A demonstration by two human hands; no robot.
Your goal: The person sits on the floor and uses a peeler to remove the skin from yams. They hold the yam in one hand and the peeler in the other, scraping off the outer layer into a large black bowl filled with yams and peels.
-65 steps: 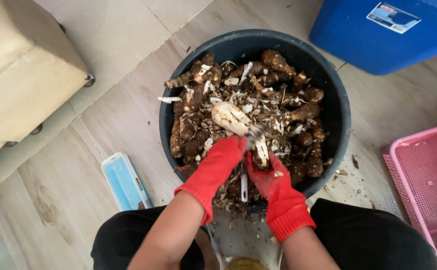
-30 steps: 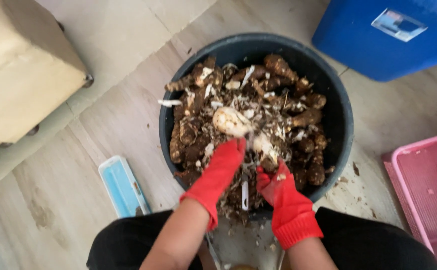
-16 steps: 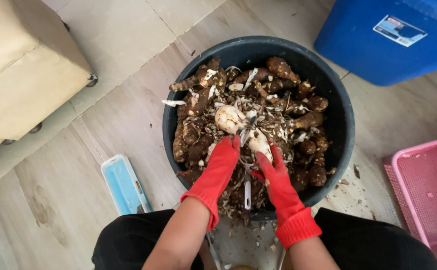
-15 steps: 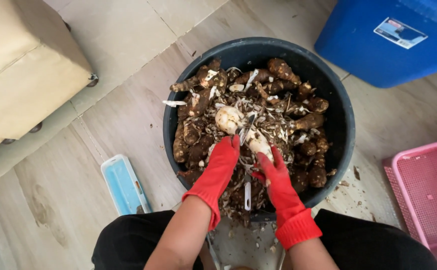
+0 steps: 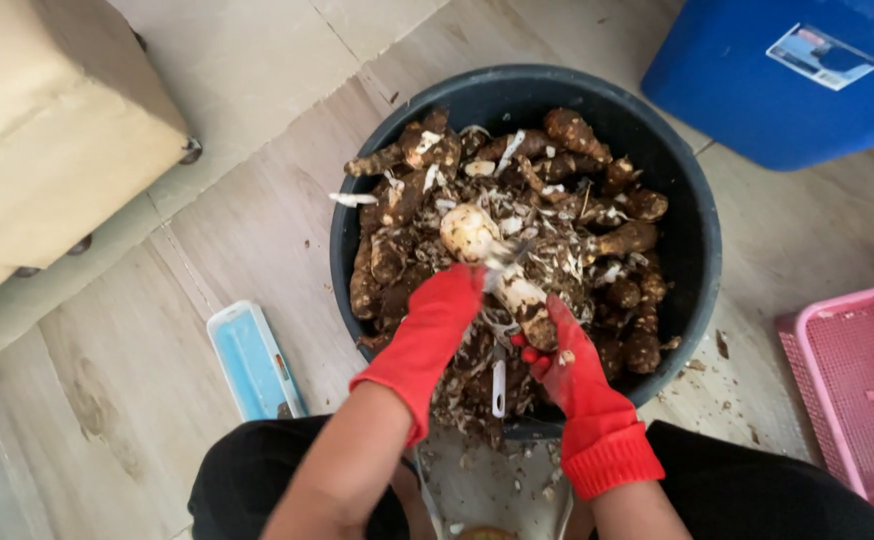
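— Root (image 5: 497, 262), half peeled and pale, sits at the centre of the frame, held over the dark round tub (image 5: 702, 240). See it?

— Yes. Its whitish end points to the upper left, its brown end runs down to the lower right. The right hand (image 5: 575, 362), in a red glove, has its fingers closed around that lower end.

— And the left hand (image 5: 439, 312)?

— Also red-gloved, just left of the root, its fingers curled shut; a thin blade-like tool seems to show between the hands, but what the hand grips I cannot tell for sure.

— What fills the tub?

— Brown unpeeled roots (image 5: 577, 135) mixed with pale peelings, heaped nearly to the rim. A white-handled tool (image 5: 498, 385) lies among the scraps near the lower edge.

— Around it?

— A light blue flat lid (image 5: 253, 360) lies on the wooden floor at lower left, a blue bin (image 5: 757, 90) stands at upper right, a pink mesh basket (image 5: 862, 385) is at the right edge, and a beige box (image 5: 47, 140) fills the upper left.
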